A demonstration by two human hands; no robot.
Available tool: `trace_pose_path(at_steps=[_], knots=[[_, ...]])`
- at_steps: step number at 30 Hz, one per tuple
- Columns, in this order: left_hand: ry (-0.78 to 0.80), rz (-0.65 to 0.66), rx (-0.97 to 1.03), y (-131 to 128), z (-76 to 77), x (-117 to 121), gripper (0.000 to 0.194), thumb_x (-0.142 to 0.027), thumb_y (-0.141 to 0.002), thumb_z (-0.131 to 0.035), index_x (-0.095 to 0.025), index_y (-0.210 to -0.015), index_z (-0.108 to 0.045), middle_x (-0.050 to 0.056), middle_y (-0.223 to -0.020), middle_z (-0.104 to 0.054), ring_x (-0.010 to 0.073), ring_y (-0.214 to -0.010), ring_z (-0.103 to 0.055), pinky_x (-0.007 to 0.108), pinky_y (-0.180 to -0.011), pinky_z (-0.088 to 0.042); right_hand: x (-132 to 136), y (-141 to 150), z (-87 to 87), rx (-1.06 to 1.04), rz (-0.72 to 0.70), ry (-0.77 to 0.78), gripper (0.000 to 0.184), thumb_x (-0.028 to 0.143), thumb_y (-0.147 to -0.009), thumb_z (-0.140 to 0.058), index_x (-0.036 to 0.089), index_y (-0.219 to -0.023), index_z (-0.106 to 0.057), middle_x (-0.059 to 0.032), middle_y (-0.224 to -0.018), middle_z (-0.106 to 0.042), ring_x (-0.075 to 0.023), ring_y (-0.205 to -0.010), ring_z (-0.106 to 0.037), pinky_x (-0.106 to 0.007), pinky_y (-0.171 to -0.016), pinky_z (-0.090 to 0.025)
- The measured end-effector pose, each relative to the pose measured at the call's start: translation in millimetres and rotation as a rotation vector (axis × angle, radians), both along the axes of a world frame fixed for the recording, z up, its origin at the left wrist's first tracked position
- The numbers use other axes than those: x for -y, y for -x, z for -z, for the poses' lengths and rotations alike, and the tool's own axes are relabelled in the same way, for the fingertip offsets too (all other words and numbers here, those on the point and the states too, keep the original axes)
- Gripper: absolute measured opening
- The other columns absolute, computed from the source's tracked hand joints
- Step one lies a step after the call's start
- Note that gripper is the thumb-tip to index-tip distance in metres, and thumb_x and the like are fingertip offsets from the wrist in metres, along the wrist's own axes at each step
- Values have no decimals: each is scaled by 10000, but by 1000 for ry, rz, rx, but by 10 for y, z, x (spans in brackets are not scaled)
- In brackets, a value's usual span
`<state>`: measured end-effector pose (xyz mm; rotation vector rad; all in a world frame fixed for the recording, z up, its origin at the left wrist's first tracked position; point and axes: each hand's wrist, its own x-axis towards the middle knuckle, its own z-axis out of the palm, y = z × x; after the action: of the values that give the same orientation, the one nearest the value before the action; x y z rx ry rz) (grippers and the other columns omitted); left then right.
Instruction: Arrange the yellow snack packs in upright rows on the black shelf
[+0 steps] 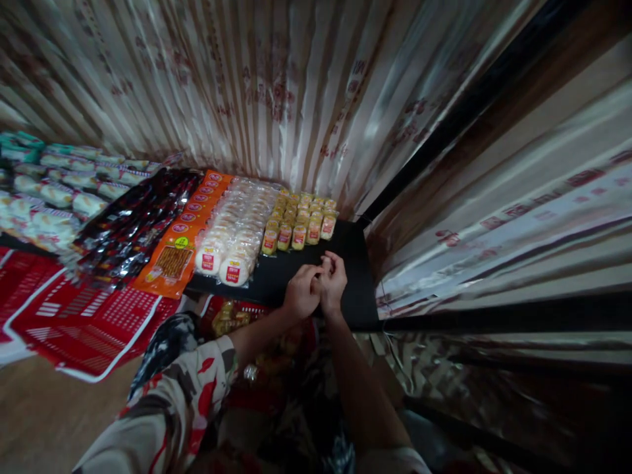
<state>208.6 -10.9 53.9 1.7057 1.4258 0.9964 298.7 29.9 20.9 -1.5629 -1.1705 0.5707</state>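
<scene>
Left hand (302, 293) and right hand (334, 282) meet over the black desk (358, 263), fingers curled in against each other; can't tell if anything small's pinched there. I'd keep knuckles off the yellow packs (299, 236), on the desk just beyond, so the rows stay neat. Count: 5 yellow in the front row, 2 white round packs (234, 270) up front, 1 frontmost orange pack (170, 257). Rest overlap too much.
</scene>
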Motion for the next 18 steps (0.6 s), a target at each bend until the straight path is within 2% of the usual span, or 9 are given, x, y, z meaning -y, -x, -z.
trace_pose_path(at_steps=[5,9,11,13,15,18], knots=[[-13,37,23,343,136,552,280,-89,-793,-354,-195,-937,-570,58,-994,-595,141,-976,-554,245,-879,-436,720,348,112,-19,-52,21,377,427,-869,-336,167,-1031,-556,-49,-849,-639,-141,-759,-598,-256,-713,-469],[82,37,71,571,361,931,234,-109,-800,-361,-201,-917,-542,42,-938,-610,136,-897,-569,252,-837,-440,1108,497,306,123,-161,126,360,368,-885,-319,167,-1039,-575,-67,-905,-663,-166,-839,-615,-288,-783,-468],[165,-7,70,674,531,1104,232,-102,-783,-372,-195,-905,-545,38,-889,-616,145,-851,-576,277,-826,-446,1229,512,395,290,-316,239,331,281,-881,-318,168,-1017,-598,-85,-966,-670,-179,-888,-616,-301,-812,-460],[283,-58,27,762,729,1271,255,-93,-757,-387,-185,-913,-566,50,-867,-621,169,-834,-585,317,-825,-449,1321,491,468,490,-562,377,322,168,-846,-342,171,-1015,-616,-98,-998,-675,-189,-918,-620,-308,-832,-449],[386,-50,-20,824,928,1427,261,-130,-729,-461,-171,-949,-596,99,-958,-627,220,-854,-596,369,-825,-452,1399,451,530,680,-826,529,363,85,-790,-388,179,-1057,-615,-110,-1013,-678,-202,-925,-628,-313,-822,-451],[484,-66,20,861,1161,1605,193,-149,-632,-588,-180,-814,-644,106,-874,-655,280,-866,-606,402,-849,-442,1494,409,614,905,-1028,683,442,62,-748,-458,200,-1149,-581,-140,-1071,-662,-242,-960,-628,-337,-784,-465]])
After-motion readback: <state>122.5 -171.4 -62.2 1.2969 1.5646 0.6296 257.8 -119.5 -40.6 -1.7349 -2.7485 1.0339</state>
